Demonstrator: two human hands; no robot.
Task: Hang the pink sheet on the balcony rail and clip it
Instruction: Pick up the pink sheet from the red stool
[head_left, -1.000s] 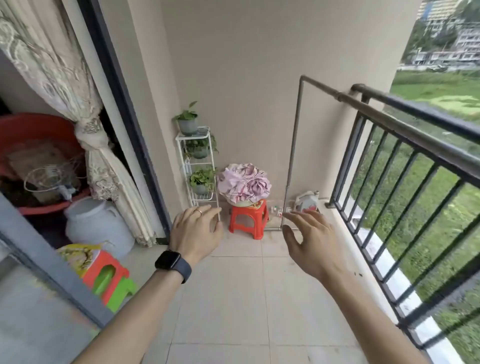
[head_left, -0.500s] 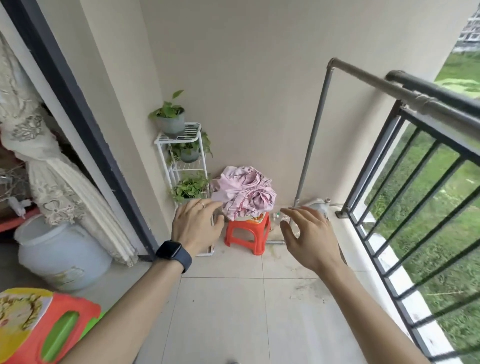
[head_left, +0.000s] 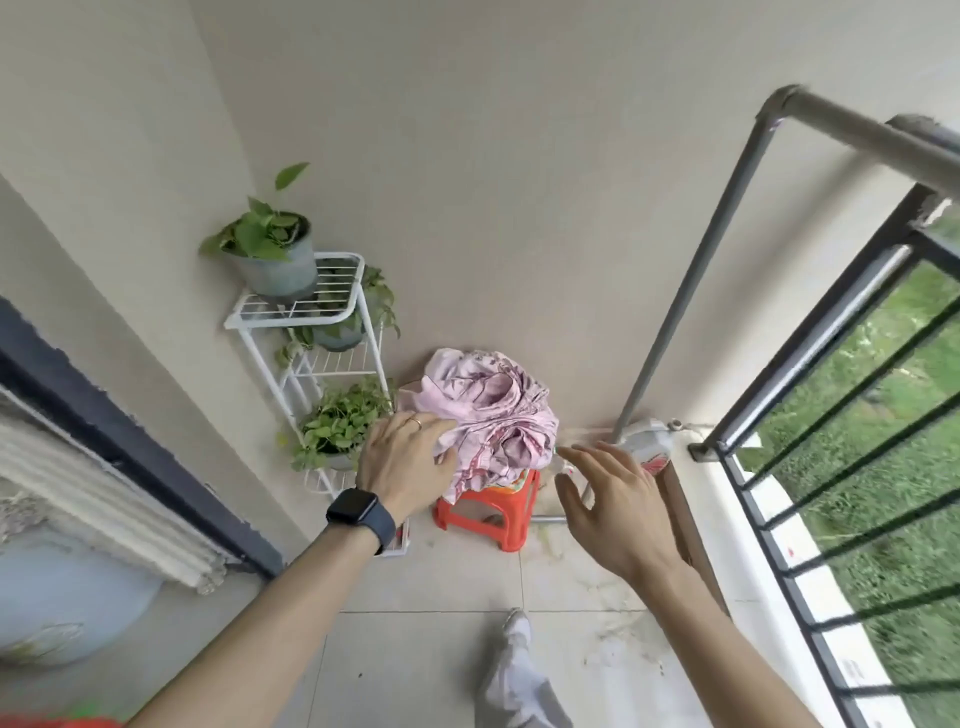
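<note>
Head view: the pink sheet (head_left: 485, 415) lies bunched in a heap on an orange stool (head_left: 488, 512) at frame centre, against the wall. The left hand (head_left: 408, 462) rests on the heap's left side, fingers spread, gripping nothing. The right hand (head_left: 613, 499) hovers open just right of it, apart. The balcony rail (head_left: 852, 130) crosses the upper right.

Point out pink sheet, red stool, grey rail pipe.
pink sheet (head_left: 488, 410): head view, middle of the crumpled pile.
red stool (head_left: 511, 527): head view, front right leg.
grey rail pipe (head_left: 691, 280): head view, mid upright section.
</note>
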